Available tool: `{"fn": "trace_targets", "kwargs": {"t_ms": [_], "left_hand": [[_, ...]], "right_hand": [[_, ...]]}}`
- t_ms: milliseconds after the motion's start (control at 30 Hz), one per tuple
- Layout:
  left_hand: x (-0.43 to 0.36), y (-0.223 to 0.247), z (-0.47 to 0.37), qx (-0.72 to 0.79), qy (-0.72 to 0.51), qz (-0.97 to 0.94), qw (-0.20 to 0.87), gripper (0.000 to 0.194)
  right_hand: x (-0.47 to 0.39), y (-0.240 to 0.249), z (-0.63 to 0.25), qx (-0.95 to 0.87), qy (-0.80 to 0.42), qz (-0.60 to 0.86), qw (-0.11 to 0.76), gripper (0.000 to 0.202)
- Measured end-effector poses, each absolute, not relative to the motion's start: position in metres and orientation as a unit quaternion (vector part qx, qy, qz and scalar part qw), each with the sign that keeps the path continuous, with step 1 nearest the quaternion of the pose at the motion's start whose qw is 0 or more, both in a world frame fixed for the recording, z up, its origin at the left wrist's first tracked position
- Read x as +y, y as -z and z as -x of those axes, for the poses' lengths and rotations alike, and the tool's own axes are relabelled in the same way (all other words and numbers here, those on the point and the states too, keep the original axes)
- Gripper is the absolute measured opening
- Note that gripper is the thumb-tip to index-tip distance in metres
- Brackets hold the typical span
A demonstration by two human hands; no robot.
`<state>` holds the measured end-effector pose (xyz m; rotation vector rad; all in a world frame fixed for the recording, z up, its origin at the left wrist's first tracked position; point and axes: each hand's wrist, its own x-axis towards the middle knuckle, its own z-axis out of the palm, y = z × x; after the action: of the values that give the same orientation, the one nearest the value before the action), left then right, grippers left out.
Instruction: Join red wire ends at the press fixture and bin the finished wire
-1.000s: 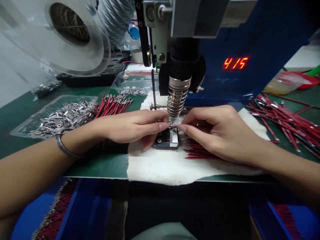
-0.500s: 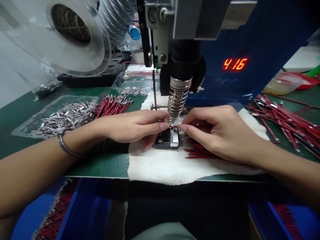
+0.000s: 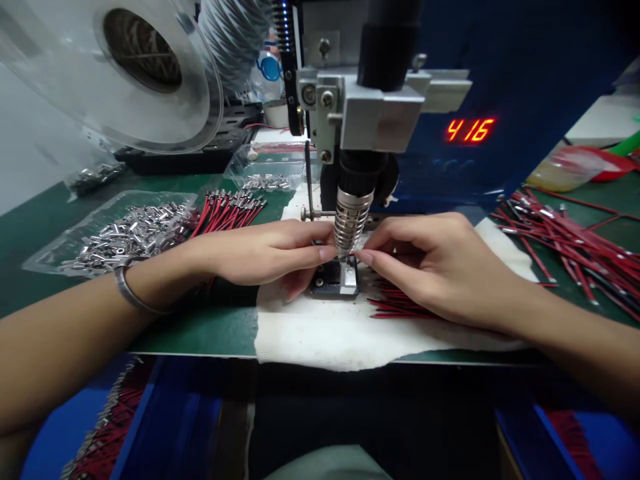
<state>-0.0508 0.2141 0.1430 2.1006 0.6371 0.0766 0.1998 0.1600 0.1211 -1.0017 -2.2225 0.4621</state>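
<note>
A thin red wire (image 3: 349, 254) with a small metal terminal at its tip sits right under the spring-wrapped press head (image 3: 350, 223), over the little metal die block (image 3: 336, 279) on the white cloth (image 3: 320, 333). It looks feather-light and floppy along its length, so I'd judge it best pinched close to the tip, where the stiff terminal gives something firm; the insulation seems smooth enough to slide between fingertips. The left hand (image 3: 260, 252) has thumb and forefinger closed together on the piece from one side, and the right hand (image 3: 440, 263) pinches it from the other, the two grips almost touching beneath the head. More red wires (image 3: 400, 305) lie under the right palm on the cloth. Further out on the green bench (image 3: 200, 333), a clear tray of loose silver terminals (image 3: 130, 233) sits beside a bundle of finished red leads (image 3: 227, 207) to the left, and a big heap of red wires (image 3: 565, 240) spreads to the right. A clear reel (image 3: 135, 67) hangs upper left, and the blue machine's red counter (image 3: 470, 129) reads 416.
</note>
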Motion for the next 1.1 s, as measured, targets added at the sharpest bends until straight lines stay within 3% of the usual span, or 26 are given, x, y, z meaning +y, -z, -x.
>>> {"fn": "trace_targets", "kwargs": {"t_ms": [1100], "left_hand": [[0.2133,-0.1418,0.053,0.238,-0.028,-0.843,0.481,0.033]], "right_hand": [[0.1598,-0.1218,-0.1988,-0.867,-0.118,0.373,0.31,0.018]]}}
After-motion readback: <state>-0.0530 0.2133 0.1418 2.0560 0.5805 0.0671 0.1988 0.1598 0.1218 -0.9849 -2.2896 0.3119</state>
